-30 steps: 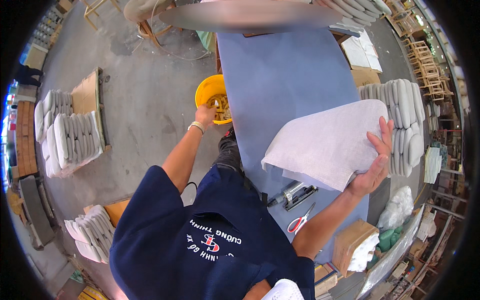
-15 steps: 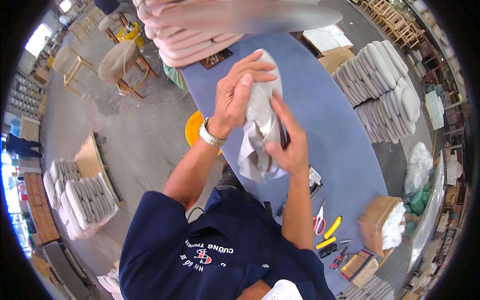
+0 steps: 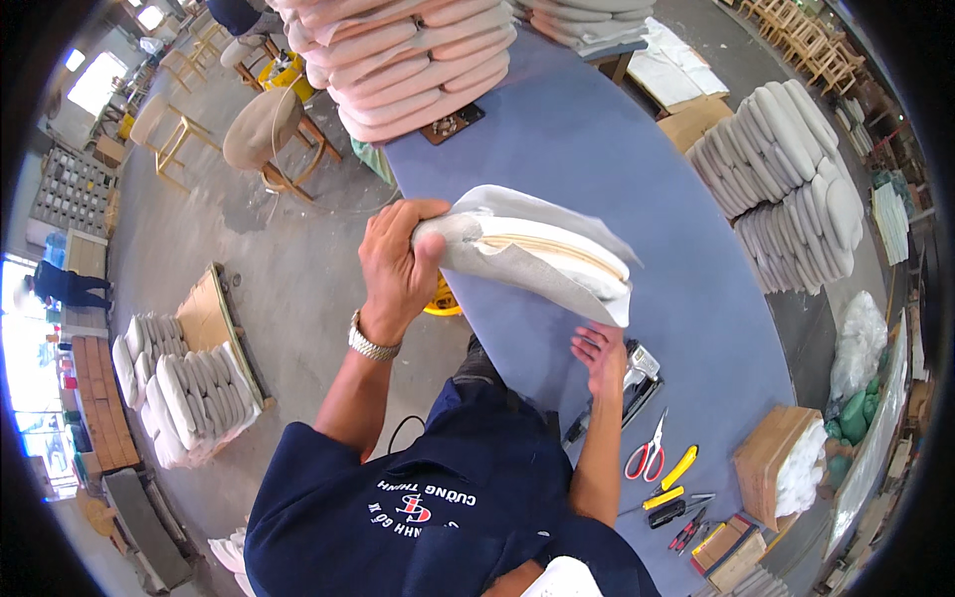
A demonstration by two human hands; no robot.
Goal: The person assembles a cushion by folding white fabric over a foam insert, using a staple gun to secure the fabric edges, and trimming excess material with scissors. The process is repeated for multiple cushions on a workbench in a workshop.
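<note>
My left hand (image 3: 398, 259) grips the closed end of a grey fabric-covered cushion pad (image 3: 463, 254), thumb on its near face. Held up over the blue table, the pad has its loose cover parted along one edge. White padding and a thin tan layer, perhaps a wooden board, show in the gap. My right hand (image 3: 601, 356) is just below the pad's far right corner, fingers apart and slightly bent, with nothing visible in them. Whether its fingertips touch the hanging fabric, I cannot tell. A silver and black staple gun (image 3: 642, 370) lies right beside that hand.
On the blue table (image 3: 686, 289) lie red-handled scissors (image 3: 649, 453), a yellow cutter (image 3: 679, 466), pliers (image 3: 686, 537) and a carton of white stuffing (image 3: 771, 463). Stacked cushions (image 3: 418, 70) stand at the far end. More cushion stacks (image 3: 781, 189) stand right; chairs (image 3: 269, 129) stand left.
The pad has turned from upright to lying across my view, its open edge now showing. My left hand has moved left and down; my right hand has come off the pad's side and dropped lower.
</note>
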